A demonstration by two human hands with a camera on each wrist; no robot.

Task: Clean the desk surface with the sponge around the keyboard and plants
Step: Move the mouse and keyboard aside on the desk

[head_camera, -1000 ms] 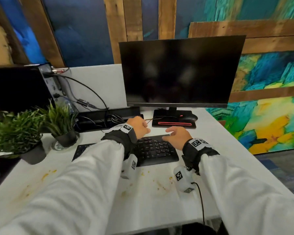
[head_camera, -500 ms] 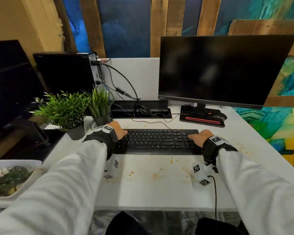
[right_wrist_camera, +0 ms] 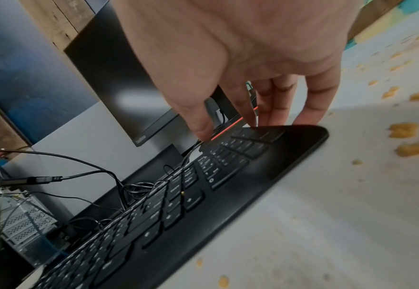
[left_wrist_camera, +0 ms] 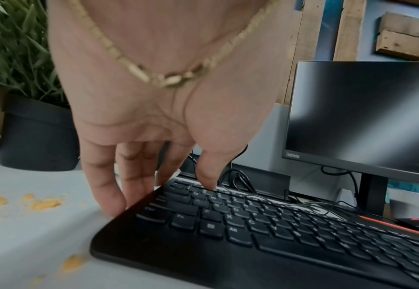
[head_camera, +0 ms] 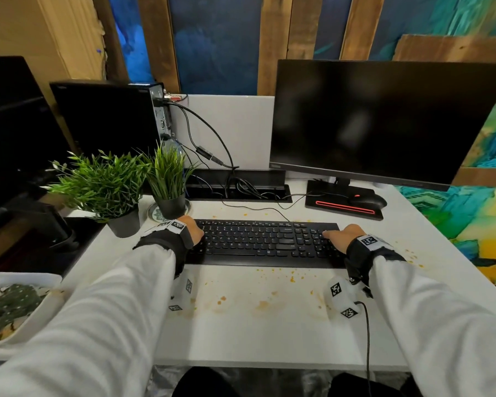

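Keyboard (head_camera: 265,243) gripped at both ends by left hand (head_camera: 192,230) and right hand (head_camera: 344,235).

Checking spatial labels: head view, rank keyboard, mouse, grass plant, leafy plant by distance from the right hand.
1. Keyboard: the right hand grips its right end.
2. Mouse: behind the hand, on the monitor base.
3. Grass plant: beyond the keyboard's left end.
4. Leafy plant: farther left still.

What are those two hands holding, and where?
The keyboard, by its two short ends: the left hand grips the left end, the right hand the right end.
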